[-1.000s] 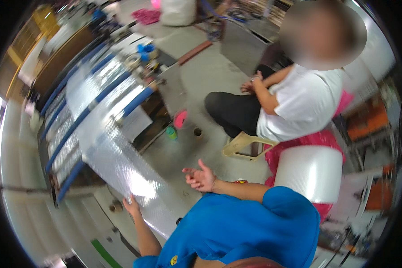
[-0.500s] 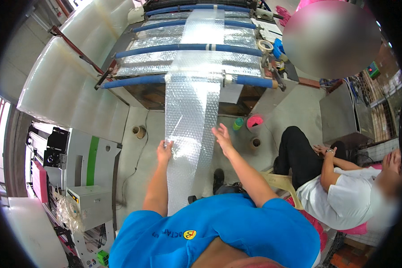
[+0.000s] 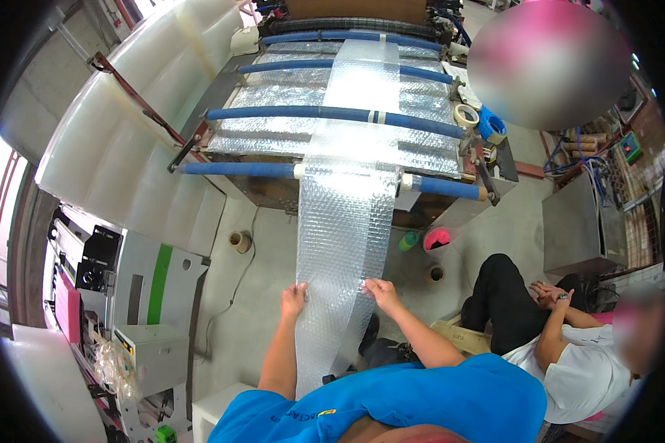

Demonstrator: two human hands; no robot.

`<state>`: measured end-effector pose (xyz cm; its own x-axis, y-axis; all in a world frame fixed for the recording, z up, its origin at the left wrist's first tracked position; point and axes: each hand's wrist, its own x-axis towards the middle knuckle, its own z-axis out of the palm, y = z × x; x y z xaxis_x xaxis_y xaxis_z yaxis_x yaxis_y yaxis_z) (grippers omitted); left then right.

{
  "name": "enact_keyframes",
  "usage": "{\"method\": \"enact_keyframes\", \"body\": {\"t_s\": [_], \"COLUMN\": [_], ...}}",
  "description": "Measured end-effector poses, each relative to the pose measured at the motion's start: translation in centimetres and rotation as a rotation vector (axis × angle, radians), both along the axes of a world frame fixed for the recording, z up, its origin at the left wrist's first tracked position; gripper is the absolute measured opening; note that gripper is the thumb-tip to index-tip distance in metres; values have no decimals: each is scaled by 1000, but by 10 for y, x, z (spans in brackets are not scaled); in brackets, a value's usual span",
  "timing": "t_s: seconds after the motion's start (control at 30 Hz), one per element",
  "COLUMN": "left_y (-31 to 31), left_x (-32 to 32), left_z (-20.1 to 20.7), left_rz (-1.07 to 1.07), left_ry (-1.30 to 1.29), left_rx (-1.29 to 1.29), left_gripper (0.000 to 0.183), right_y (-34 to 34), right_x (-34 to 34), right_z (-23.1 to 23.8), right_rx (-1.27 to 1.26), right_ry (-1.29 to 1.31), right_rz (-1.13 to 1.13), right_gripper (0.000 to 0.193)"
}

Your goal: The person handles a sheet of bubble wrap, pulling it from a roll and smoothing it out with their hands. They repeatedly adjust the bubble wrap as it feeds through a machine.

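A long strip of clear bubble wrap [image 3: 334,236] hangs over the front roller of a machine and runs down toward my body. My left hand [image 3: 293,301] is closed on the strip's left edge, fingers pinched around it. On the other side, my right hand [image 3: 382,293] pinches the film a little inside the right border, where a layer edge seems to run. Both hands are at about the same height, with the wrap lying between them. Below them the strip continues down to my blue shirt [image 3: 391,402].
The machine carries several blue rollers [image 3: 247,170] over silvery bubble sheet. Tape rolls [image 3: 465,115] lie at its right side. A seated person [image 3: 561,354] in a white shirt is at my right. Large wrapped rolls [image 3: 125,140] and a white-green machine [image 3: 157,284] stand left. A cardboard core [image 3: 239,241] stands on the floor.
My right hand, which was open with fingers spread beside the strip, has closed on the film. My left hand stays on the left edge. The whole view has shifted, with the machine appearing lower.
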<state>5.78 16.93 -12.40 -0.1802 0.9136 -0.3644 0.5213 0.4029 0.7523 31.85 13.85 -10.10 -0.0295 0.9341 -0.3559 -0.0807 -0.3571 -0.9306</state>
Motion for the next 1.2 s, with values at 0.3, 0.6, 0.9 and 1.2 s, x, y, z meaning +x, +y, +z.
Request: {"method": "enact_keyframes", "body": {"t_s": [0.3,0.6,0.9,1.2], "left_y": [24,128,159,-23], "left_x": [10,43,52,-25], "left_z": [-7,18,108,6], "left_rz": [-99,-79,61,-55], "left_ry": [211,242,30,104], "left_rx": [-54,153,250,21], "left_gripper": [43,47,46,80], "right_y": [25,130,146,-32], "right_x": [2,28,11,-61], "right_z": [-27,15,71,-11], "right_rx": [31,223,111,-103], "right_ry": [-52,-135,101,-19], "right_rz": [-119,-231,-535,-283], "right_gripper": [28,28,34,18]}}
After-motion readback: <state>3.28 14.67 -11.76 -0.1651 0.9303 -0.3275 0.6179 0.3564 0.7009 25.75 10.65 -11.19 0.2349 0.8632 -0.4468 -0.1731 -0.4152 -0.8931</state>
